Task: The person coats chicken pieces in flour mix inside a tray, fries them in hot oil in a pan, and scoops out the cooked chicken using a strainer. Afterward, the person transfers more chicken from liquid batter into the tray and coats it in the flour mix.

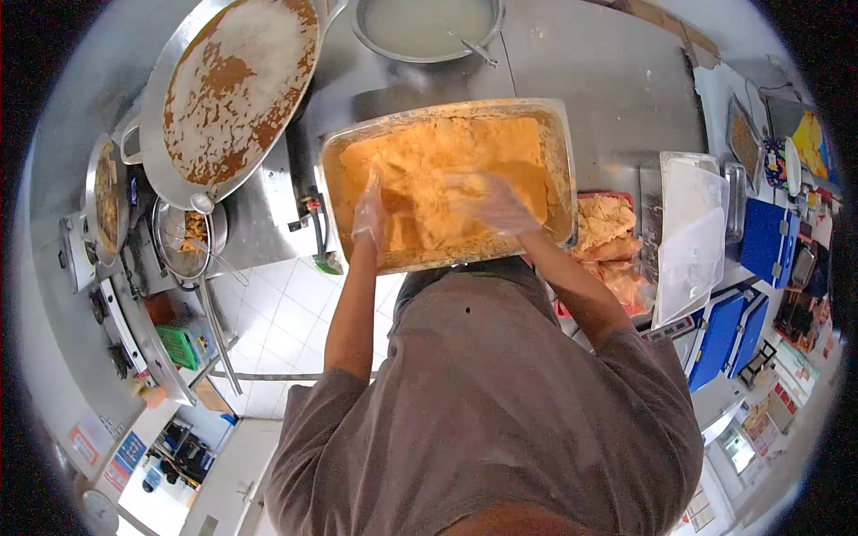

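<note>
Powder (500, 134): orange, uneven, spread across metal tray (561, 170)
Left hand (367, 214): gloved; grip, cannot tell
Right hand (500, 207): blurred; grip, cannot tell

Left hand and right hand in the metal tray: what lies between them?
In the head view, loose orange powder lies between the left hand and the motion-blurred right hand; whether anything is buried there can't be told.

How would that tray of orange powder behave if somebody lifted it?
The tray would probably stay stiff, given its raised walls and metallic-looking rim. It may feel heavy, since orange powder covers most of its floor. Tilting could well spill some, as the powder looks loose and the top is uncovered.
</note>
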`<action>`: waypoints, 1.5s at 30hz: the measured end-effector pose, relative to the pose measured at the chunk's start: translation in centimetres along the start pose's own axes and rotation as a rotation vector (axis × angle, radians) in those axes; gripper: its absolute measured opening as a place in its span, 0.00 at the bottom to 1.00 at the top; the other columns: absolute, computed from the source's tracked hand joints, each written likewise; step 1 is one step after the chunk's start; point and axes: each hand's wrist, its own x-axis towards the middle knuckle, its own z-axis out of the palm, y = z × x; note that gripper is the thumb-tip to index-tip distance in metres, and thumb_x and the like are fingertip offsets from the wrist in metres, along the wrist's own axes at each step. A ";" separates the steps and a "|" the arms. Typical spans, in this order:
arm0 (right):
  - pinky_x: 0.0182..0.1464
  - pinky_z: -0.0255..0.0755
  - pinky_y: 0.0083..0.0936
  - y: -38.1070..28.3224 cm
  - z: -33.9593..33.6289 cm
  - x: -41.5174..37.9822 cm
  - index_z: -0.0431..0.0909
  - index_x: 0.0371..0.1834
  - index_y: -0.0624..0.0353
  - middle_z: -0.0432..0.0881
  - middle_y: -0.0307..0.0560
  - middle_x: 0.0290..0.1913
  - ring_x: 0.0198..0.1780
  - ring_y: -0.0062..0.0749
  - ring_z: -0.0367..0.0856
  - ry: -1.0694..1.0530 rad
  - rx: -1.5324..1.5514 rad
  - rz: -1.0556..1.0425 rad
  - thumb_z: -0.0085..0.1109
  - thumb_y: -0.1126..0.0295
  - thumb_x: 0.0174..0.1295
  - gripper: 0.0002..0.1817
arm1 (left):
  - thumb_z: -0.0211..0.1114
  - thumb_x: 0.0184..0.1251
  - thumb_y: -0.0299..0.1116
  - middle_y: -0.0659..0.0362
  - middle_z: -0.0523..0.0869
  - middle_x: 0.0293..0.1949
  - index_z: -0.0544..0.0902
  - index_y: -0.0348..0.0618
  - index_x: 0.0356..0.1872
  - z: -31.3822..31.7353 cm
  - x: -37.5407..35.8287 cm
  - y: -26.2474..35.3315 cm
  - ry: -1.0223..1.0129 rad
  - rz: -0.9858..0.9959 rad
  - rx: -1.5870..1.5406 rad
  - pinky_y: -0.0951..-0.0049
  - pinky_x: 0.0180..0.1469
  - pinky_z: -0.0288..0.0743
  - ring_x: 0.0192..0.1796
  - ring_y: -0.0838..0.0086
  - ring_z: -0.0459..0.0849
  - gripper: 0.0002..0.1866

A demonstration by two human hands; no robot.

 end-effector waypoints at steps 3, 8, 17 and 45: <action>0.65 0.67 0.34 2.9 -0.8 -1.6 0.73 0.66 0.58 0.79 0.49 0.62 0.62 0.37 0.75 0.009 -0.121 0.306 0.60 0.56 0.67 0.27 | 0.47 0.78 0.47 0.44 0.70 0.71 0.60 0.36 0.75 -1.0 0.0 -1.3 -0.199 -0.239 -0.044 0.60 0.69 0.68 0.70 0.59 0.73 0.33; 0.72 0.58 0.34 13.8 6.3 -2.8 0.66 0.73 0.60 0.73 0.49 0.70 0.72 0.39 0.67 -0.097 0.164 0.284 0.52 0.55 0.73 0.30 | 0.55 0.73 0.40 0.45 0.79 0.62 0.60 0.43 0.77 8.0 1.4 -3.8 -0.222 0.252 -0.041 0.60 0.64 0.71 0.61 0.58 0.79 0.33; 0.70 0.63 0.32 17.2 4.7 -1.1 0.70 0.69 0.61 0.76 0.50 0.65 0.64 0.35 0.74 0.033 0.653 0.681 0.48 0.60 0.77 0.23 | 0.56 0.70 0.33 0.46 0.86 0.51 0.64 0.56 0.76 5.0 1.3 -1.4 -0.302 0.470 -0.145 0.57 0.56 0.75 0.47 0.53 0.86 0.32; 0.67 0.64 0.47 6.2 -3.9 4.6 0.70 0.68 0.62 0.76 0.56 0.66 0.66 0.53 0.72 -0.022 -0.240 0.347 0.68 0.52 0.60 0.37 | 0.58 0.72 0.48 0.43 0.86 0.33 0.81 0.35 0.52 1.7 8.3 -2.1 0.442 0.230 0.680 0.52 0.44 0.78 0.36 0.49 0.86 0.23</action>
